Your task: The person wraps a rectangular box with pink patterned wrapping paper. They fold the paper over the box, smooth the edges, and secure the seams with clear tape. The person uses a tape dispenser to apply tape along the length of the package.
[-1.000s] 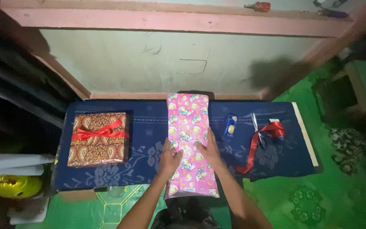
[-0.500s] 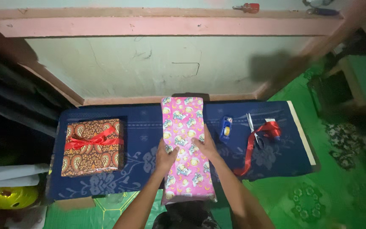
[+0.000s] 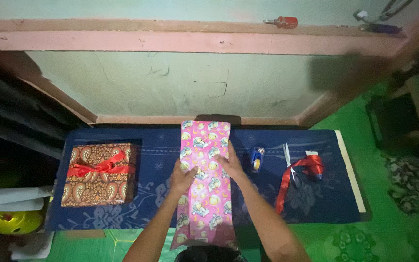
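Both hands flat, fingers spread: left hand point(image 3: 183, 177) & right hand point(image 3: 229, 162) press on pink wrapping paper point(image 3: 203, 179), mid tabletop point(image 3: 316, 204). Paper overhangs near edge, could slide off or crease w/ uneven pressure. Tape dispenser point(image 3: 256, 159) just right; wrapped gift point(image 3: 99, 173) well left.

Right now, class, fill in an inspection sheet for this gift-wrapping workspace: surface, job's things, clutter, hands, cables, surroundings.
Surface: low table covered by a dark blue patterned cloth.
Job's things: long pink wrapped parcel lying lengthwise at the centre, its near end overhanging the table edge.
Clutter: brown wrapped box with red ribbon at one end; blue tape dispenser, scissors and loose red ribbon at the other.
Hands: left hand and right hand both pressed flat on the parcel.
Cables: nothing seen.
Surroundings: pale wall with pink ledge, red-handled screwdriver on it; green patterned floor; yellow object, blurred.
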